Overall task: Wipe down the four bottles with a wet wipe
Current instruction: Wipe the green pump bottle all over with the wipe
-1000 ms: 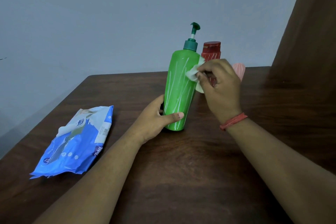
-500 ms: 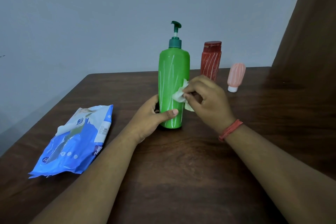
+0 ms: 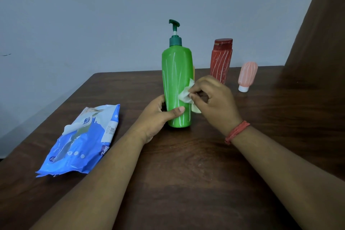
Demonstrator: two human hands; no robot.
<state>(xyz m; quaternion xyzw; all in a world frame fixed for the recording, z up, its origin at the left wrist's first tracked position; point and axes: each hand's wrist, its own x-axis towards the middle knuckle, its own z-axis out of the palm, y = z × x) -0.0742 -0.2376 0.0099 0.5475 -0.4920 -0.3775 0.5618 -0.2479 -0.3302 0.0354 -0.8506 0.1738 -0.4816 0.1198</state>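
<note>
Two hands on green pump bottle (image 3: pixel 176 87), upright on dark wooden tabletop (image 3: pixel 186 173). Left hand (image 3: pixel 158 115) wraps lower body, thumb across front: firm grip. Right hand (image 3: pixel 212 102) pinches crumpled wet wipe (image 3: pixel 186 95) between fingertips, pressed to bottle's right side at mid-height. Red bottle (image 3: pixel 221 60) stands behind right hand; pink bottle (image 3: pixel 247 76), cap down, further right, apart. Sliver of something orange behind green bottle, identity unclear. Blue wipes pack (image 3: pixel 82 140) lies flat, left, well apart.
</note>
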